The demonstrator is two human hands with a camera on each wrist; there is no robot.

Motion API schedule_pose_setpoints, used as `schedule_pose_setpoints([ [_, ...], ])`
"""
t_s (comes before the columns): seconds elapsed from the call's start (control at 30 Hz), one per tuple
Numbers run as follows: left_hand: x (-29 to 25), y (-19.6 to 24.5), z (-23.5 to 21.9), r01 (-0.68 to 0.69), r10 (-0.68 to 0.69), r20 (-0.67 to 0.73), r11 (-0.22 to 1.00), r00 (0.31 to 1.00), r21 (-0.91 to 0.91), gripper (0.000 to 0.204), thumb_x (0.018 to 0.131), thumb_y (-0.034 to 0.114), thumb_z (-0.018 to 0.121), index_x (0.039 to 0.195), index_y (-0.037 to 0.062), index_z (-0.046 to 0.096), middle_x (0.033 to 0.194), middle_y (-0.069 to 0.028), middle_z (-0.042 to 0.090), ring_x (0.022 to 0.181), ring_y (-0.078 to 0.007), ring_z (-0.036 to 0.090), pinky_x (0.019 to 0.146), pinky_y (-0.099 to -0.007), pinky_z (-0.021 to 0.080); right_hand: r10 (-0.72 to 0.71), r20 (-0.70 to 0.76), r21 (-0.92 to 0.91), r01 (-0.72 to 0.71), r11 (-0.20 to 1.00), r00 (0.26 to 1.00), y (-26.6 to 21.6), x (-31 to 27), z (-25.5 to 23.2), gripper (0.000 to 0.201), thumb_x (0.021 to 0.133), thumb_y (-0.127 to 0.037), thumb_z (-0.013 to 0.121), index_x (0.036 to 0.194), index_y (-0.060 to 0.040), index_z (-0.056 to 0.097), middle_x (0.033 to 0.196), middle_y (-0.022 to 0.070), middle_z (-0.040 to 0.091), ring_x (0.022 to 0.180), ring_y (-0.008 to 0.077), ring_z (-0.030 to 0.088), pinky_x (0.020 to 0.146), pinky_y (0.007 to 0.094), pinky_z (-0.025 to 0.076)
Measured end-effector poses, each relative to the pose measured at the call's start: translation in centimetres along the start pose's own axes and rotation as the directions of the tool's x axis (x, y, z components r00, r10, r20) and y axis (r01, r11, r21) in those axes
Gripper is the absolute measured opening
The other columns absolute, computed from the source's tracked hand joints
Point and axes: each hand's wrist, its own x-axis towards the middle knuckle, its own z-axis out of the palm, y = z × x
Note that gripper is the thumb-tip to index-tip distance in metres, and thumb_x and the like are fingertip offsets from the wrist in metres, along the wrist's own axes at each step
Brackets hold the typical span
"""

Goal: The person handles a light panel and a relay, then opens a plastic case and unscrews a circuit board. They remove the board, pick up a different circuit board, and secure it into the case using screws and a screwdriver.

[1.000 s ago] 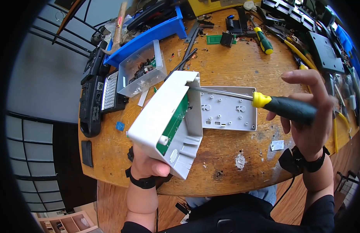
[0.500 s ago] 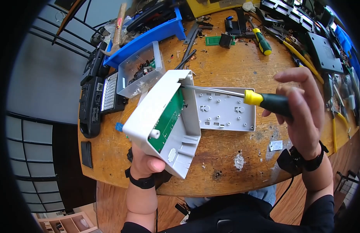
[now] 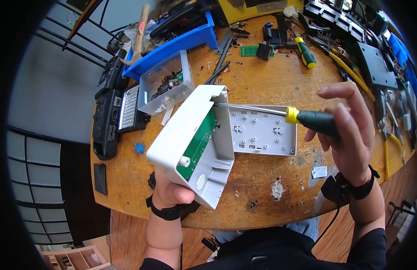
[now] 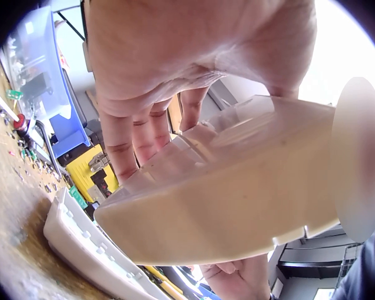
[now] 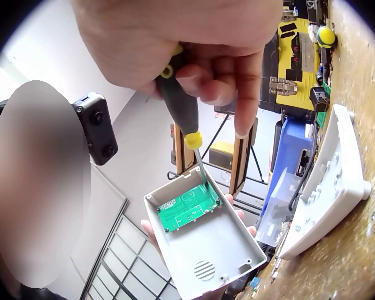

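Observation:
My left hand (image 3: 172,191) holds a white plastic housing (image 3: 183,128) up over the table, thumb on its near edge and fingers behind it. The housing is tilted, its hollow side toward the right. Inside sits a green circuit board (image 5: 187,209), with dark screws at its corners in the right wrist view. My right hand (image 3: 354,139) grips the dark green and yellow handle of a screwdriver (image 3: 314,122), index finger raised off it. The metal shaft reaches into the housing, its tip at a corner screw of the board. Behind lies the matching white cover (image 3: 264,130), studs upward.
A clear bin (image 3: 165,83) of small parts stands beside a blue tray (image 3: 172,47) at the left back. Another screwdriver (image 3: 305,53), pliers (image 3: 345,63) and a grey device (image 3: 376,63) lie at the right. Black cases (image 3: 105,121) line the left edge.
The housing swung slightly left and tilted, then came partly back, the screwdriver tip staying inside it. My right hand's fingers shifted on the handle, and its palm now covers the handle's end.

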Motion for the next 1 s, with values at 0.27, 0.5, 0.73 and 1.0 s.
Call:
schedule_pose_setpoints([
  [0.27,0.8,0.6,1.0,-0.041,0.041,0.012,0.999,0.999,-0.001,0.12,0.055,0.062,0.085,0.139,-0.0067,0.033,0.133,-0.0153,0.047,0.122,-0.0236,0.048,0.101,-0.0376,0.039,-0.369,-0.034,-0.001,0.369,0.929,0.929,1.2,0.5,0.2,0.057,0.091,-0.048,0.055,0.12,0.0001,0.045,0.064,0.004,0.05,0.058,0.0105,0.051,0.058,0.028,0.052],
  [0.5,1.1,1.2,1.7,-0.054,0.054,0.003,0.999,0.999,-0.004,0.123,0.054,0.062,0.085,0.14,-0.007,0.032,0.135,-0.0158,0.045,0.124,-0.0242,0.046,0.103,-0.0379,0.037,-0.084,-0.045,0.116,0.089,0.989,0.995,0.6,0.0,0.1,0.04,0.096,-0.035,0.046,0.118,-0.0011,0.05,0.068,0.003,0.059,0.057,0.005,0.053,0.053,0.0155,0.037],
  [0.73,1.5,1.3,2.1,-0.07,0.07,-0.015,0.998,0.997,-0.001,0.125,0.053,0.063,0.085,0.141,-0.0072,0.03,0.136,-0.0162,0.044,0.126,-0.0246,0.045,0.105,-0.0383,0.035,-0.368,-0.045,0.151,0.371,0.916,0.929,1.5,0.8,0.4,0.055,0.09,-0.041,0.057,0.123,0.0014,0.045,0.07,0.0044,0.055,0.061,0.0085,0.054,0.056,0.0208,0.043],
  [1.0,1.3,0.5,1.4,-0.074,0.074,0.012,0.997,0.997,-0.001,0.127,0.053,0.064,0.085,0.142,-0.0071,0.027,0.137,-0.0155,0.043,0.125,-0.0249,0.045,0.105,-0.0384,0.035,-0.081,-0.024,0.088,0.083,0.993,0.996,0.7,0.1,-0.1,0.043,0.098,-0.034,0.044,0.121,0.0016,0.047,0.083,0.0098,0.066,0.058,0.007,0.058,0.051,0.0149,0.041],
])
